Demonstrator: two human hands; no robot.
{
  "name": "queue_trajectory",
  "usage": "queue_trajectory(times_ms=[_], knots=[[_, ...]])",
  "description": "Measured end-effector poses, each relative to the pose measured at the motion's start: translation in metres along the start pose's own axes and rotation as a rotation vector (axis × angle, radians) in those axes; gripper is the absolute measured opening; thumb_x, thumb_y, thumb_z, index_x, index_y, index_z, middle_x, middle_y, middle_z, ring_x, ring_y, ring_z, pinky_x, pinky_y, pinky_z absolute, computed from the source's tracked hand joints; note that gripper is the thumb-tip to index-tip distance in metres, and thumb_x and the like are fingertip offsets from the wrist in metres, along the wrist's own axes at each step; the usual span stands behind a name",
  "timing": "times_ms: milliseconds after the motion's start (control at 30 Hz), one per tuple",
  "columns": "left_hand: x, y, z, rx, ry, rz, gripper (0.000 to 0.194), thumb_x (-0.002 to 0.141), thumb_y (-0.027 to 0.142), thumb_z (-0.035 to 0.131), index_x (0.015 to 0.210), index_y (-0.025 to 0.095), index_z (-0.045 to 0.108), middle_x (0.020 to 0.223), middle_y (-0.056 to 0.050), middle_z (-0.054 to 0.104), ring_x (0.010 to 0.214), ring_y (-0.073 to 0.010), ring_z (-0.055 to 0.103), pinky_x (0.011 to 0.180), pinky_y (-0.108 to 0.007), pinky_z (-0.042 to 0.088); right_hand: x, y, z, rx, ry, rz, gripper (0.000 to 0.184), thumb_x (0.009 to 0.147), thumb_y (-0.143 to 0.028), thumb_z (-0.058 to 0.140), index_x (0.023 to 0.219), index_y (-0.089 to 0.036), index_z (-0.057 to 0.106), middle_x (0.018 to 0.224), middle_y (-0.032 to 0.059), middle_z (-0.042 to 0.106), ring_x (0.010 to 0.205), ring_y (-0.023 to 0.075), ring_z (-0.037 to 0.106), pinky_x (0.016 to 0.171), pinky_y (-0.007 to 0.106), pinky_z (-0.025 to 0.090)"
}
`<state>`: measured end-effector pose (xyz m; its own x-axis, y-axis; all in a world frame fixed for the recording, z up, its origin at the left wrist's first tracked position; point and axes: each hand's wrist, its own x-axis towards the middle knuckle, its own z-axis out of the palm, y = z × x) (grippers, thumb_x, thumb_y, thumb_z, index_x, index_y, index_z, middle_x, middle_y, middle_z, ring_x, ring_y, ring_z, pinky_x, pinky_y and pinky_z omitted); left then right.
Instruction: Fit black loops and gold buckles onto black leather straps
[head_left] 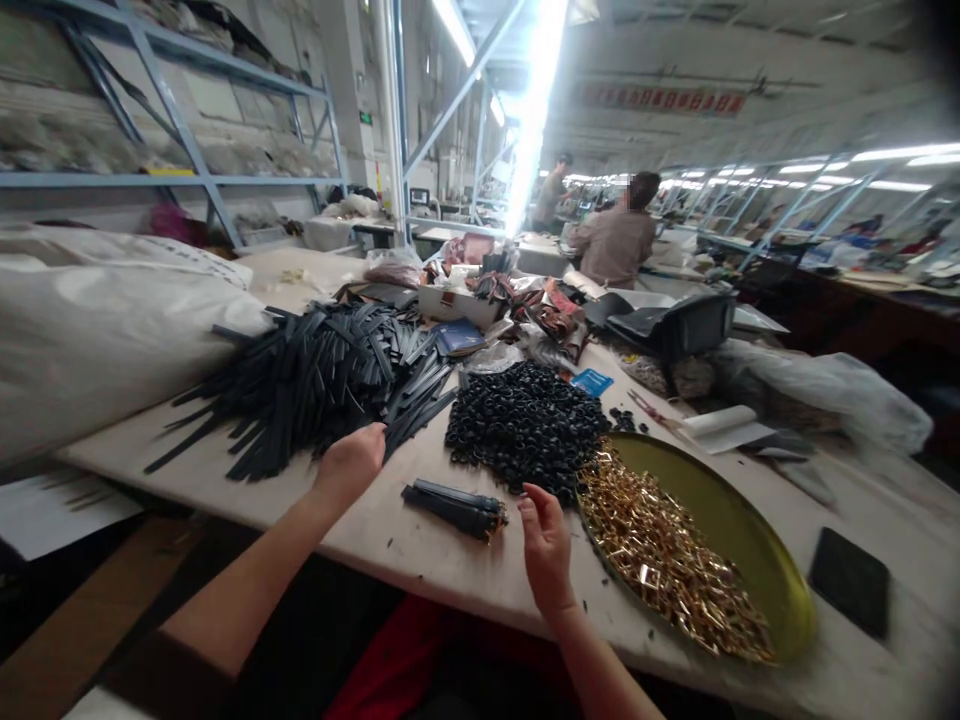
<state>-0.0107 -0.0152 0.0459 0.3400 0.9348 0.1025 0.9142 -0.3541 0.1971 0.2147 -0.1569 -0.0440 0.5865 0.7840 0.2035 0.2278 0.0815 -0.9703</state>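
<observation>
My left hand reaches into the near edge of a big heap of black straps, its fingers curled and hidden among them. My right hand hovers over the table with fingers loosely apart, holding nothing, between a small bundle of finished black straps and a round brass tray of gold buckles. A mound of small black loops lies just beyond it.
A large white sack lies at the left. Boxes, leather scraps and plastic bags clutter the table's far end. A dark pad sits at the right. Two people stand at benches further back, under blue shelving.
</observation>
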Motion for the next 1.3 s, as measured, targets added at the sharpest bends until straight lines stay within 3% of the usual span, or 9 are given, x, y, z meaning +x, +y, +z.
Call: queue_trajectory(times_ms=[67,167,300,400,600,700,967,1167,1300], knots=[[-0.033,0.01,-0.009,-0.141,-0.07,0.099,0.029,0.088,0.026,0.03,0.103,0.016,0.053,0.088,-0.005,0.064,0.082,-0.0158,0.06,0.072,-0.023,0.043,0.0,-0.014,-0.01,0.179,-0.085,0.154,0.042,0.082,-0.047,0.045,0.109,-0.015,0.049,0.077,0.0027,0.056,0.062,0.0138,0.052,0.058,0.028,0.044],[-0.082,0.026,-0.008,-0.652,-0.427,0.163,0.028,0.086,0.034,0.033,0.085,0.016,0.055,0.063,0.002,0.057,0.056,-0.0121,0.054,0.054,-0.021,0.041,0.001,-0.03,-0.021,0.433,-0.191,0.311,0.041,0.081,-0.05,0.043,0.105,-0.016,0.047,0.06,-0.0042,0.047,0.044,0.0082,0.04,0.041,0.021,0.033],[-0.118,0.056,0.005,-1.036,-0.838,0.009,0.02,0.079,0.031,0.044,0.084,0.015,0.054,0.062,0.002,0.059,0.055,-0.011,0.054,0.054,-0.021,0.04,-0.01,-0.045,-0.017,0.331,-0.273,0.309,0.026,0.077,-0.044,0.054,0.074,-0.019,0.048,0.048,-0.0087,0.036,0.039,0.0059,0.031,0.038,0.018,0.025],[-0.119,0.081,0.014,-1.251,-0.979,-0.139,0.024,0.073,0.036,0.051,0.084,0.015,0.052,0.059,0.004,0.057,0.045,-0.0078,0.049,0.047,-0.019,0.036,-0.02,-0.049,-0.009,0.269,-0.387,0.346,0.026,0.073,-0.044,0.056,0.07,-0.019,0.049,0.048,-0.0071,0.04,0.039,0.0069,0.034,0.037,0.019,0.026],[-0.103,0.088,0.025,-1.465,-0.945,-0.35,0.026,0.069,0.036,0.056,0.081,0.014,0.05,0.055,0.004,0.057,0.038,-0.0043,0.046,0.039,-0.015,0.028,0.007,-0.031,-0.021,0.432,-0.205,0.496,0.043,0.082,-0.053,0.033,0.086,-0.017,0.055,0.056,-0.0031,0.045,0.042,0.0091,0.04,0.041,0.023,0.035],[-0.098,0.084,0.03,-1.47,-0.995,-0.418,0.023,0.07,0.033,0.056,0.082,0.014,0.05,0.055,0.003,0.058,0.038,-0.0043,0.048,0.039,-0.015,0.03,0.025,-0.019,-0.028,0.373,-0.158,0.47,0.038,0.078,-0.053,0.046,0.086,-0.017,0.057,0.054,-0.0051,0.044,0.043,0.0081,0.04,0.04,0.021,0.032],[-0.07,0.1,0.047,-1.602,-0.999,-0.453,0.029,0.074,0.035,0.056,0.094,0.014,0.053,0.061,0.002,0.06,0.044,-0.0059,0.053,0.043,-0.016,0.036,0.034,-0.019,-0.002,0.078,-0.444,0.309,0.032,0.08,-0.047,0.048,0.079,-0.017,0.059,0.054,-0.0045,0.047,0.046,0.0086,0.042,0.043,0.021,0.033],[-0.052,0.093,0.053,-1.652,-0.901,-0.568,0.029,0.075,0.036,0.056,0.095,0.014,0.055,0.059,0.003,0.057,0.042,-0.0045,0.048,0.04,-0.015,0.032,0.085,0.003,-0.016,-0.524,-0.255,-0.144,0.023,0.086,-0.031,0.043,0.091,-0.017,0.06,0.084,0.0055,0.059,0.076,0.0165,0.055,0.069,0.028,0.042],[-0.048,0.091,0.051,-1.674,-0.873,-0.597,0.025,0.077,0.032,0.054,0.093,0.014,0.055,0.057,0.003,0.057,0.04,-0.0044,0.047,0.039,-0.015,0.031,0.112,0.011,-0.011,-1.044,-0.367,-0.305,0.016,0.083,-0.025,0.048,0.081,-0.018,0.062,0.083,0.0072,0.057,0.07,0.0176,0.054,0.062,0.028,0.039]])
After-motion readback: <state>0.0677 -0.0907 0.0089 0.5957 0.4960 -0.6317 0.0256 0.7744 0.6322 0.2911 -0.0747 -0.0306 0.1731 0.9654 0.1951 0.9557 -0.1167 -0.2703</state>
